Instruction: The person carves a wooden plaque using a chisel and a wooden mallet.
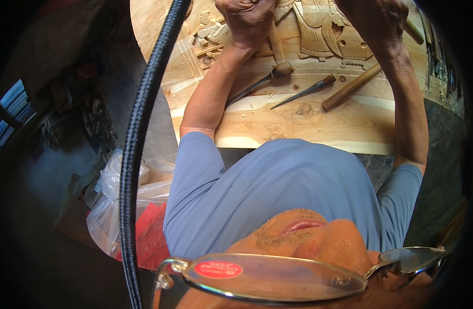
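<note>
A pale wooden panel (pixel 277 121) with carved relief figures (pixel 329 31) spreads before me. My left hand (pixel 249 20) is closed in a fist over the carving at the top edge; what it grips is mostly cut off. Over the carving's right part is my right hand (pixel 375 20), in shadow, with its fingers mostly out of the picture. Between my forearms lie a dark-bladed chisel (pixel 259 82) with a rounded wooden handle, a slim tapered metal tool (pixel 303 92) with a short brown handle, and a round wooden stick (pixel 352 87). Another wooden handle (pixel 276 44) stands out below my left hand.
More wooden-handled tools (pixel 414 32) and a row of dark tools (pixel 445 72) line the right side. A black braided cable (pixel 138 134) crosses the view at left. Down left are a clear plastic bag (pixel 110 206) and a red item (pixel 151 232). Wood chips dot the panel.
</note>
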{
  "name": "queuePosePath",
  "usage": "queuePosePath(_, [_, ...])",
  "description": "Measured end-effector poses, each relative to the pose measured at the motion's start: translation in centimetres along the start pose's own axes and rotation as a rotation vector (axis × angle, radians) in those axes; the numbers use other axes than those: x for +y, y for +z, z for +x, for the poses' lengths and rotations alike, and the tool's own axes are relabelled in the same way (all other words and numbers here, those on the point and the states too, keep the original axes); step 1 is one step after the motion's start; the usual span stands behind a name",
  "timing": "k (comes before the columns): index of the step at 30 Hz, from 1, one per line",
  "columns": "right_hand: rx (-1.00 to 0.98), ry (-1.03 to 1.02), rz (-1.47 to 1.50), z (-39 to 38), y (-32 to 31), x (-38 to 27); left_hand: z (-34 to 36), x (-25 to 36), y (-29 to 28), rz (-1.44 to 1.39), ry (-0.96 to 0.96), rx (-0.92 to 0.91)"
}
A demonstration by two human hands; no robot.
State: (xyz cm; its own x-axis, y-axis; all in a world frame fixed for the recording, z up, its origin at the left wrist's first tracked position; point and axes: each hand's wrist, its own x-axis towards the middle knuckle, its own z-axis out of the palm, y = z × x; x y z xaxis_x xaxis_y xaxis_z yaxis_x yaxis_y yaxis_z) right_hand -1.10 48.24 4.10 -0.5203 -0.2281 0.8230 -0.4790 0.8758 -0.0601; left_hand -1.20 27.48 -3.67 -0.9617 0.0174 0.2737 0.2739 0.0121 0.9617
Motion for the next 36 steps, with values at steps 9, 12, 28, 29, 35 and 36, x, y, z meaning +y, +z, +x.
queuePosePath(9, [-0.079, 0.021, -0.051, 0.1, -0.5, -0.2, -0.1, -0.4, 0.1, -0.162, -0.069, -0.014])
queuePosePath(12, [-0.074, 0.007, -0.04, 0.4, -0.9, -0.5, -0.2, -0.9, 0.0, -0.213, -0.071, -0.017])
queuePosePath(28, [0.005, -0.018, -0.041, 0.0, -0.3, 0.2, -0.3, -0.3, 0.4, -0.106, -0.073, 0.02])
queuePosePath(29, [0.013, -0.022, -0.037, 0.0, -0.6, -0.1, -0.3, -0.3, 0.3, -0.106, -0.08, 0.03])
queuePosePath(35, [-0.023, -0.026, -0.055, 0.5, -1.6, 0.1, -0.3, -0.2, 0.8, -0.098, -0.106, 0.062])
queuePosePath(36, [-0.024, -0.045, -0.015, 0.8, -0.8, -0.8, -0.6, 0.0, -0.4, -0.04, -0.098, 0.095])
